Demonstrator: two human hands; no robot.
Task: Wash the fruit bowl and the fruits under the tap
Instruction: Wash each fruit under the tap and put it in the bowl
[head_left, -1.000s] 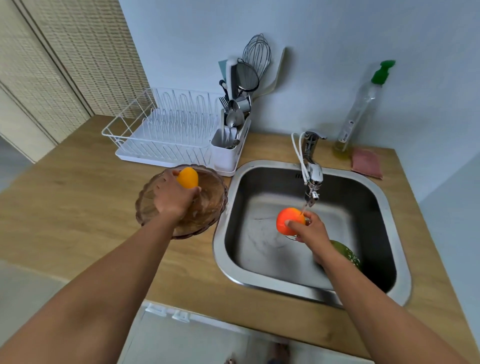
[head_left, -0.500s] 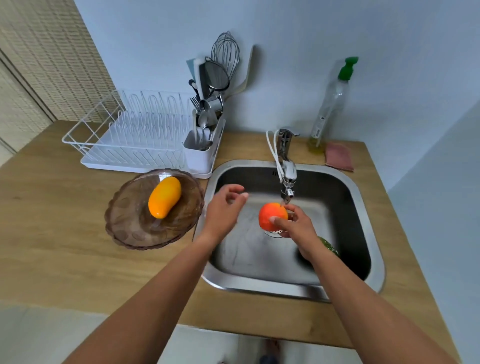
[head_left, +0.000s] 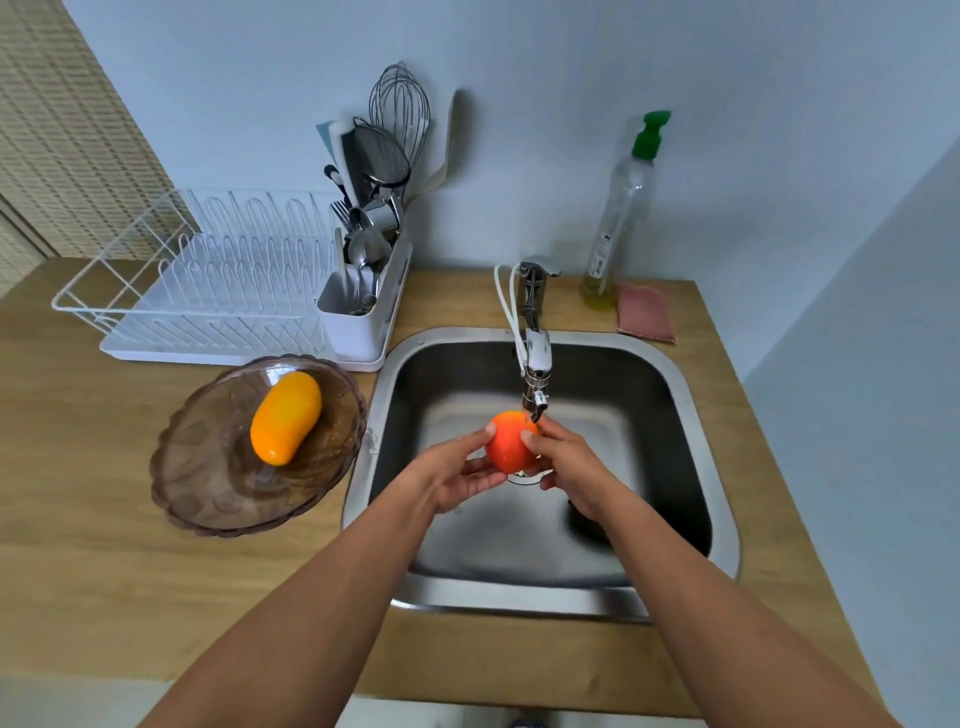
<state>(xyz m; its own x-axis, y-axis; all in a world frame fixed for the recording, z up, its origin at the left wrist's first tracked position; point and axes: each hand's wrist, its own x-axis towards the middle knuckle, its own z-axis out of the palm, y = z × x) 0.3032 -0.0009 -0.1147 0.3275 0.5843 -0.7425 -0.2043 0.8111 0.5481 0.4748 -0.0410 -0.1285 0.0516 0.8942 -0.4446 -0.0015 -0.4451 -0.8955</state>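
An orange-red round fruit (head_left: 510, 440) sits just under the spout of the chrome tap (head_left: 535, 358), above the steel sink (head_left: 675, 395). My left hand (head_left: 457, 475) cups the fruit from the left and below. My right hand (head_left: 563, 465) holds it from the right. The brown glass fruit bowl (head_left: 208, 483) stands on the wooden counter left of the sink, with a yellow-orange mango (head_left: 284, 417) lying in it. A dark object in the sink is mostly hidden behind my right wrist.
A white dish rack (head_left: 208, 291) with a utensil caddy (head_left: 358, 317) stands behind the bowl. A soap bottle with a green cap (head_left: 621, 208) and a pink sponge (head_left: 645, 319) sit behind the sink to the right. A wall rises close on the right.
My left hand let go of the mango in the bowl, crossed right to the sink and closed on the fruit under the tap. My right hand kept the fruit there.
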